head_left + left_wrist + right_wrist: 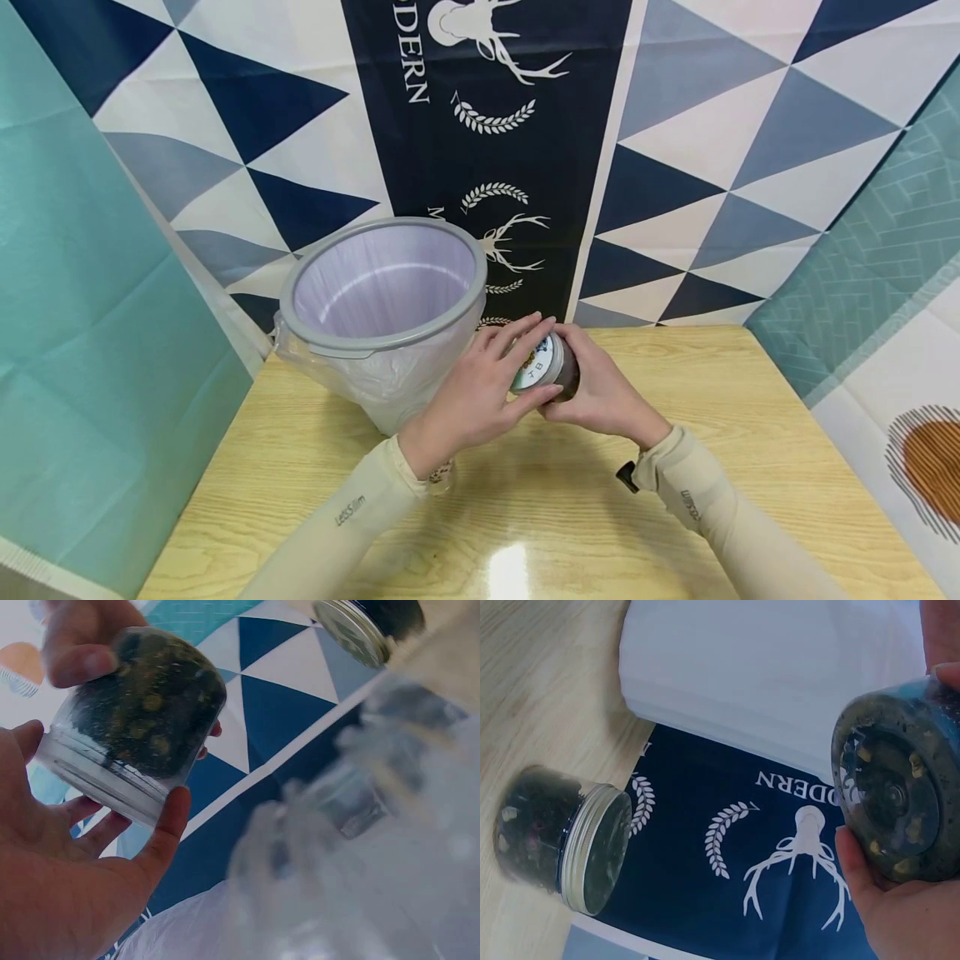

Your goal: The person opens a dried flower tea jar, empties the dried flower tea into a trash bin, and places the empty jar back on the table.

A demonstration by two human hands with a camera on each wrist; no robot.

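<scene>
A clear jar (567, 372) of dark contents with small yellowish pieces is held tilted above the table, between both hands. My right hand (606, 392) grips the jar's body; its flat base shows in the right wrist view. My left hand (480, 387) holds the lid end, thumb and fingers spread around the rim, as the left wrist view also shows. The lid (534, 364) bears a round printed label. A second jar (536, 825) with a metal-coloured lid stands on the table; in the left wrist view this other jar (352, 630) is at the top right.
A grey-rimmed bin (375, 342) wrapped in a clear plastic bag stands at the back left of the wooden table (675, 467), close to my left hand. Patterned cloth (690, 167) hangs behind. A small dark object (627, 477) is at my right cuff.
</scene>
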